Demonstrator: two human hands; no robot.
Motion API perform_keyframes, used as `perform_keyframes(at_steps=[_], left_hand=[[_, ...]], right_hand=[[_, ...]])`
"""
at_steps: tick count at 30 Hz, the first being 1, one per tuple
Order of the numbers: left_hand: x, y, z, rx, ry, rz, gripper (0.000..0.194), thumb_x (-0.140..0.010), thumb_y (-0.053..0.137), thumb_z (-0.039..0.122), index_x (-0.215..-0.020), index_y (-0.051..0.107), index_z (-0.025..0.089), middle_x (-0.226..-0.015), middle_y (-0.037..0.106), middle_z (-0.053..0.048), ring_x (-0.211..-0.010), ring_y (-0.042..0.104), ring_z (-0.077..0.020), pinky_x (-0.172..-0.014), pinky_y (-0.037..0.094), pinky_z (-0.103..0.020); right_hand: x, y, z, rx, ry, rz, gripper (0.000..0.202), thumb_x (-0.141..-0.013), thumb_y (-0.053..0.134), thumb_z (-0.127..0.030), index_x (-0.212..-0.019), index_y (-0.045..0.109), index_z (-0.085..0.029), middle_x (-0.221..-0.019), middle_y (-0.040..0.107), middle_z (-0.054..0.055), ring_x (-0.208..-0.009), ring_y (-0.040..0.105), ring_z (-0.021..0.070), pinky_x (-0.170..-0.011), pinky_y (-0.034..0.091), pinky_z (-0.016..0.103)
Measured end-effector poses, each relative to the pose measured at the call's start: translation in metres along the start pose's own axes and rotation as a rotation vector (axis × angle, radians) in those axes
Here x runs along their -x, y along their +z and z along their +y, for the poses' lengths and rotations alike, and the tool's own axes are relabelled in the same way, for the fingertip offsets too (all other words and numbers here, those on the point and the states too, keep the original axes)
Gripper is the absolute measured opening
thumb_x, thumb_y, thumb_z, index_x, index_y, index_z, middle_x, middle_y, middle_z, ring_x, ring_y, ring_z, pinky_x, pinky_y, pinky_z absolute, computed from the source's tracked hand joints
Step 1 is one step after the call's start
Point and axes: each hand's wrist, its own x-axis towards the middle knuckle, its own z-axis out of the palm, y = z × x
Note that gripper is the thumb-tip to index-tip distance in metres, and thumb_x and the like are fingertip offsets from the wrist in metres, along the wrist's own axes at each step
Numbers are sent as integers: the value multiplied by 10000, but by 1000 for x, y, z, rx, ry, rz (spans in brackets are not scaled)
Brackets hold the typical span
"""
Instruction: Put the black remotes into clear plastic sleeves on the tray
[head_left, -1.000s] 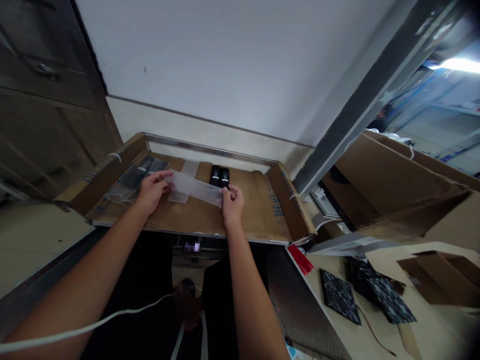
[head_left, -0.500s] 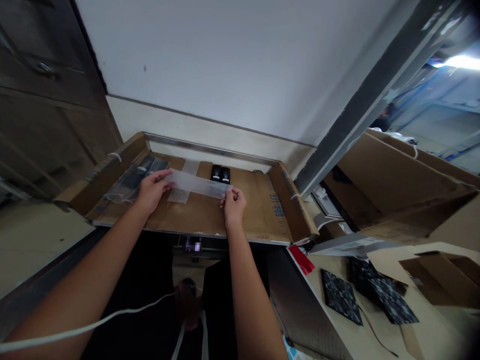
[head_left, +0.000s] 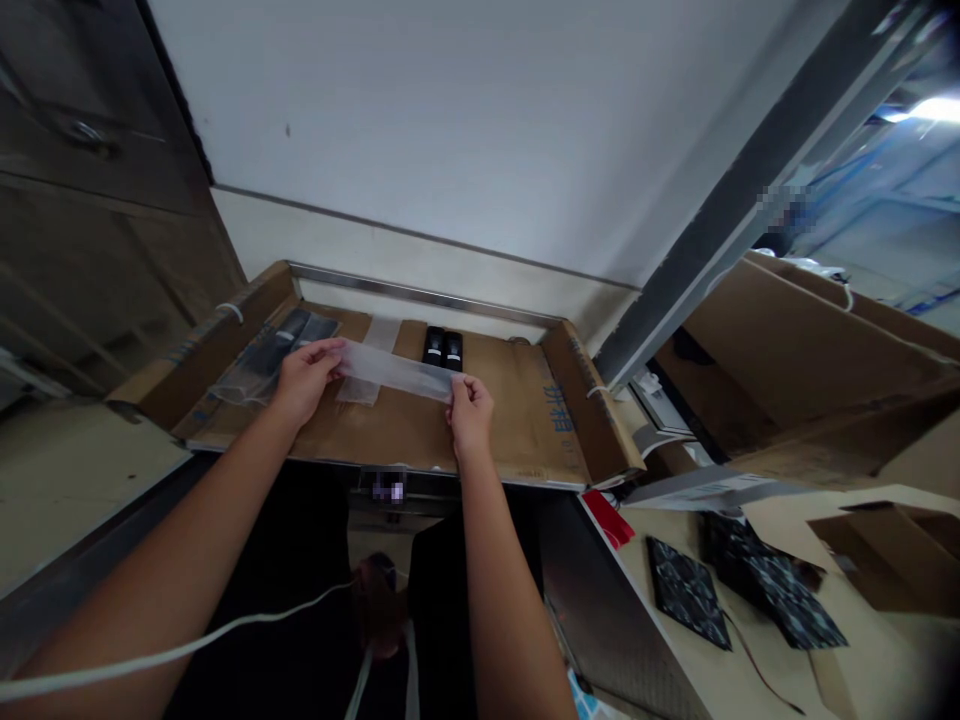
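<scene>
A long, narrow clear plastic bag is stretched between my two hands above the cardboard-lined tray. My left hand pinches its left end. The right end is gripped between the thumb and fingers of my right hand. Beneath the held bag, another clear plastic strip lies on the cardboard. Two black objects with white labels sit side by side just behind the bag. Left of my left hand lie clear bags with dark items in them.
Raised cardboard edges flank the tray. At the right stand a large cardboard box and a smaller one. Black patterned panels and a red object lie below them. A white cord crosses my lap.
The camera view has shifted slightly. Both hands keep hold of the bag, in nearly the same place over the tray.
</scene>
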Motion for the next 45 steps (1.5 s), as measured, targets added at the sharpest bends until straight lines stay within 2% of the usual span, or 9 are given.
perform_keyframes(at_steps=[5, 11, 19, 26, 31, 37, 41, 45], left_hand=[[1, 1, 2, -11, 21, 12, 379, -593, 794, 283, -955, 749, 182, -930, 708, -53, -713, 607, -129, -609, 503, -227], [-2, -1, -1, -20, 47, 30, 360, -615, 802, 282, -957, 733, 193, -1016, 709, -61, -803, 630, -148, -635, 493, -226], [-2, -1, 0, -86, 124, 87, 342, -682, 763, 356, -979, 706, 196, -988, 713, -68, -801, 627, -163, -614, 462, -242], [-2, 1, 1, -85, 154, 112, 341, -676, 758, 384, -956, 700, 198, -918, 703, -49, -627, 535, -105, -568, 422, -235], [-2, 1, 2, -93, 115, 99, 341, -673, 759, 405, -939, 700, 199, -888, 688, -40, -594, 517, -95, -551, 415, -228], [-3, 0, -1, -66, 92, 76, 341, -665, 760, 410, -922, 693, 196, -910, 689, -40, -611, 546, -92, -576, 439, -223], [-3, 0, 0, -66, 83, 72, 339, -666, 753, 404, -923, 692, 191, -902, 689, -41, -616, 552, -92, -573, 438, -215], [-2, 1, 1, -66, 78, 70, 320, -675, 744, 392, -915, 693, 187, -899, 685, -40, -609, 548, -87, -577, 441, -216]], right_hand=[[-2, -1, 4, 7, -34, 6, 248, -825, 607, -440, -851, 598, -193, -535, 458, -91, -424, 368, 69, -412, 294, 180], [-4, -2, 5, 46, -43, 66, 248, -844, 580, -442, -871, 620, -198, -538, 456, -75, -470, 415, 96, -447, 330, 190], [-1, 0, -2, -57, 20, 97, 246, -828, 577, -449, -871, 573, -207, -488, 357, -115, -394, 304, 80, -394, 252, 194], [1, -3, -7, -179, 17, 167, 247, -832, 571, -462, -858, 505, -226, -481, 312, -136, -372, 249, 65, -384, 221, 190], [-1, -4, -6, -207, 13, 231, 263, -845, 556, -473, -845, 463, -228, -514, 393, -125, -386, 326, 53, -393, 273, 173], [-2, -1, -4, -138, -7, 192, 281, -844, 567, -454, -967, 477, -218, -631, 590, -78, -398, 437, 51, -395, 321, 160], [-2, 0, 0, -71, 3, 72, 331, -827, 584, -407, -1069, 480, -208, -708, 674, -37, -429, 527, 70, -394, 340, 154], [-1, 1, 1, -44, -30, -50, 489, -829, 592, -382, -1267, 467, -206, -716, 687, -32, -450, 568, 90, -391, 352, 156]])
